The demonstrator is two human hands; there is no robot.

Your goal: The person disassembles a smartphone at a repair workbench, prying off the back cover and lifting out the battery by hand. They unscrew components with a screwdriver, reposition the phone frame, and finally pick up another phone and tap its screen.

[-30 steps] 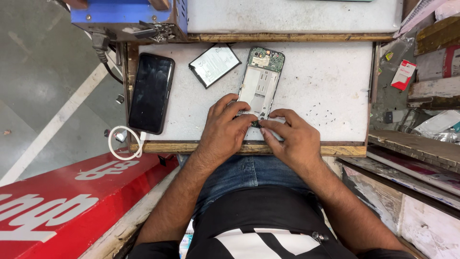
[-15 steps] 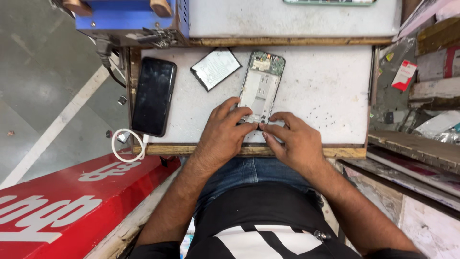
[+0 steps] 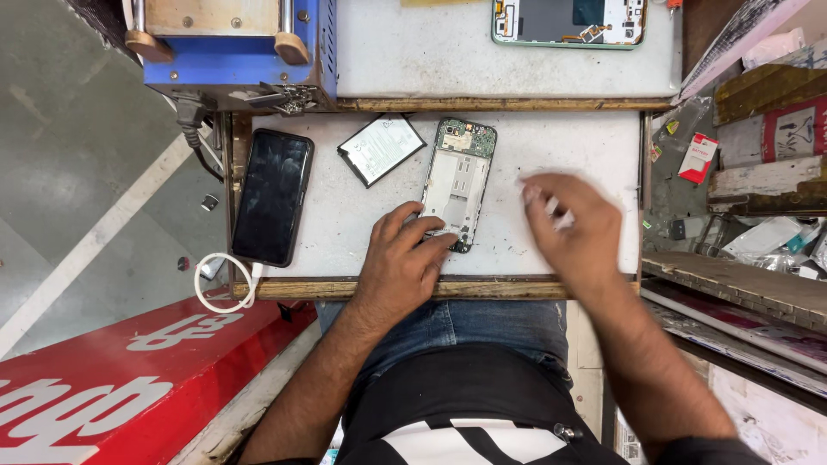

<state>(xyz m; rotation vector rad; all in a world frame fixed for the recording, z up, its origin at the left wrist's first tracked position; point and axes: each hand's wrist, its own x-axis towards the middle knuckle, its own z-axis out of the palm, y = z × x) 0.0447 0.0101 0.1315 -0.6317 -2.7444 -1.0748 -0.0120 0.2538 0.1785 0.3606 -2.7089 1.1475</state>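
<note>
An opened phone (image 3: 457, 176) with its back off lies on the white worktop (image 3: 577, 138), green circuit board at its far end. My left hand (image 3: 405, 258) rests on the phone's near end, fingertips pressing its lower edge. My right hand (image 3: 573, 228) is blurred, off the phone and to its right, just above the worktop. A pale patch shows between its fingers; I cannot tell whether it holds anything. A loose battery (image 3: 381, 149) lies left of the phone.
A black phone (image 3: 274, 196) lies screen-up at the left edge, with a white cable (image 3: 215, 280) coiled below it. A blue machine (image 3: 237, 52) stands at the back left. Another opened phone (image 3: 568, 21) sits on the upper shelf. Cluttered shelves (image 3: 758, 146) flank the right.
My right hand has left the phone's near end and swung out to the right. My left hand stays on the phone. The view has shifted, showing more of the upper shelf.
</note>
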